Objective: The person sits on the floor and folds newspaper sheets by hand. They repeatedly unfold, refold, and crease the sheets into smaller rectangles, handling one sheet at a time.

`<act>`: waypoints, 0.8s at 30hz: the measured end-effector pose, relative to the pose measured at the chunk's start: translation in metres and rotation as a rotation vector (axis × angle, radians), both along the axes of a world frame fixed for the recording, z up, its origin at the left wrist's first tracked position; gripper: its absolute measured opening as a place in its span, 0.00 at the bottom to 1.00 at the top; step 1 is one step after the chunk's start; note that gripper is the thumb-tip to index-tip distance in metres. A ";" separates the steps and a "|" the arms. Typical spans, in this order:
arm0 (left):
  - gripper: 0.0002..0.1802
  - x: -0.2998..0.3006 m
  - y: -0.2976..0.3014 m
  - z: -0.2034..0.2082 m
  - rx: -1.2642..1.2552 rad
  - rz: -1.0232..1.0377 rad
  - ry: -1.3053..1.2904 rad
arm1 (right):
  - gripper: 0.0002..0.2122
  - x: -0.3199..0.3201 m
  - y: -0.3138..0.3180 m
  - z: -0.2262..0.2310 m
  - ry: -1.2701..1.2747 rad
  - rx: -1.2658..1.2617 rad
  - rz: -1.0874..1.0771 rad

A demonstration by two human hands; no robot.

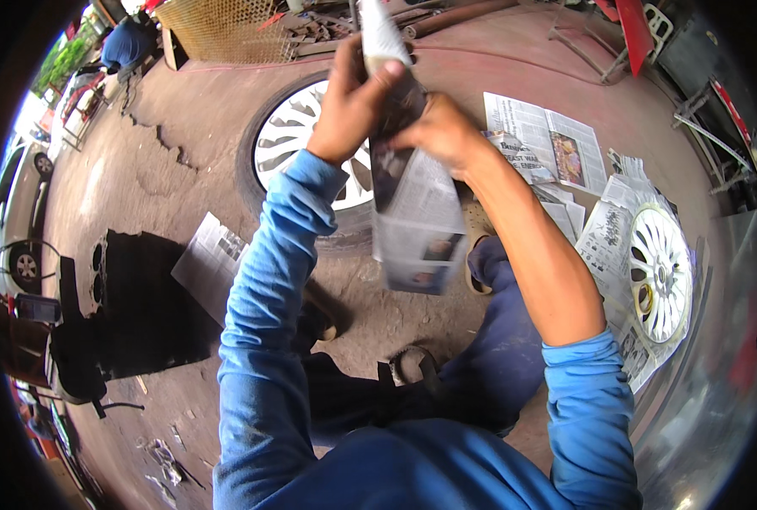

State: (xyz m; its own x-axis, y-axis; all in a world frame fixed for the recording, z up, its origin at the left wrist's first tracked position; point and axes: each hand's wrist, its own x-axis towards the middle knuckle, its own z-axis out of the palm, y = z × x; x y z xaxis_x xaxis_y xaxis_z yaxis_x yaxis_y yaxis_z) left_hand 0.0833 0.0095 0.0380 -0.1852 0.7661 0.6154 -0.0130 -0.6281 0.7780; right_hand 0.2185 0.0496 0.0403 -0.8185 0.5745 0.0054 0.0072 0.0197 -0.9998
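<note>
Both my hands are raised in front of me, gripping a folded sheet of newspaper [421, 217]. My left hand [350, 110] is closed on its upper part, thumb on top. Just to the right, my right hand [448, 136] pinches it slightly lower; some fingers are blurred. The sheet's narrow white end points away from me, while its wider part hangs down toward my legs. Beneath the hands lies a wheel with a white multi-spoke rim [289, 136] and a black tire [248, 161], partly hidden by my arm and the paper.
Right of me, another white rim [669, 259] lies on newspaper [595, 238], with a yellow ring-shaped roll [645, 298] on it. More newspaper [557, 140] is spread beyond. A black panel [145, 306] lies to the left, beside a loose sheet [209, 259]. Metal scraps [332, 38] are at the back.
</note>
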 end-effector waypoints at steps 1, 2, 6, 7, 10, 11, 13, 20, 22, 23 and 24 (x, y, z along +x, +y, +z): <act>0.24 0.009 0.003 -0.008 0.076 0.036 0.083 | 0.10 0.003 0.008 0.003 0.170 -0.142 -0.108; 0.24 0.017 0.002 -0.017 -0.091 0.075 0.052 | 0.10 0.004 0.014 0.005 0.317 -0.016 -0.285; 0.15 0.040 -0.014 -0.050 -0.344 0.500 0.684 | 0.10 0.020 0.030 0.008 0.309 -0.006 -0.502; 0.14 0.044 -0.014 -0.055 -0.285 0.598 0.698 | 0.10 0.019 0.031 0.006 0.299 -0.004 -0.520; 0.13 0.042 -0.012 -0.059 -0.268 0.694 0.713 | 0.10 0.020 0.031 0.003 0.274 -0.042 -0.528; 0.14 0.037 -0.010 -0.057 -0.243 0.691 0.726 | 0.10 0.022 0.030 0.001 0.296 -0.025 -0.497; 0.14 0.025 -0.008 -0.050 -0.241 0.724 0.678 | 0.11 0.026 0.030 0.001 0.274 0.030 -0.374; 0.15 -0.009 -0.004 -0.024 -0.131 0.983 0.535 | 0.12 0.025 0.027 -0.004 -0.087 0.155 -0.300; 0.15 -0.011 -0.003 -0.023 -0.123 1.012 0.513 | 0.11 0.018 0.028 -0.007 -0.056 0.191 -0.335; 0.16 -0.012 -0.003 -0.024 -0.119 1.025 0.519 | 0.11 0.016 0.028 -0.010 -0.035 0.168 -0.322; 0.16 -0.013 -0.001 -0.024 -0.146 1.036 0.497 | 0.11 0.015 0.029 -0.012 -0.003 0.149 -0.313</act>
State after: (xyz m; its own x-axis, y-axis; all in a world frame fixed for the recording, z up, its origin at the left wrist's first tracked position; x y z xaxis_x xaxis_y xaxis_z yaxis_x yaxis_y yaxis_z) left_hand 0.0703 0.0085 0.0135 -0.5279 0.4586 0.7149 0.7832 -0.0627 0.6186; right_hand 0.2337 0.0782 0.0286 -0.6029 0.7908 0.1058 0.0386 0.1614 -0.9861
